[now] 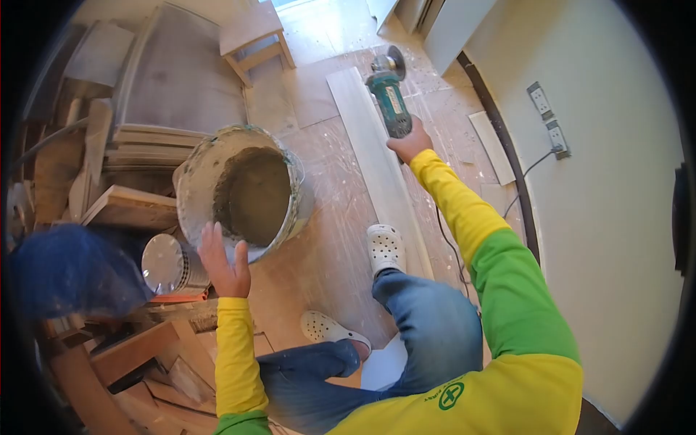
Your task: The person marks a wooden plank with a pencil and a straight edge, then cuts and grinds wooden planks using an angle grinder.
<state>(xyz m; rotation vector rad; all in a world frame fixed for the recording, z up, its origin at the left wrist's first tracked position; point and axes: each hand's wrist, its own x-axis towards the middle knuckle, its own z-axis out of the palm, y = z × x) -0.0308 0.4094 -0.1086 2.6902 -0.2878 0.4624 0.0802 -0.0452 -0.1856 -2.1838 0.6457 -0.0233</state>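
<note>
My right hand point(412, 140) is wrapped around the rear of a teal angle grinder point(392, 101), held out in front of me with its disc end pointing away. Beneath the grinder a long pale board point(362, 138) lies on the floor, and my right white clog point(386, 248) rests on its near part. My left hand point(225, 259) is open with the fingers stretched up and holds nothing. It hovers at the near side of a large bucket point(196, 196) with grey-brown contents; whether it touches the rim I cannot tell.
A black cord point(451, 243) runs along the floor near the wall sockets point(556, 138). Stacked panels point(181, 72) and a wooden stool point(250, 32) stand at the far left. Wood scraps point(138, 355), a small white bucket point(165, 262) and a blue bag point(76, 272) are at my left.
</note>
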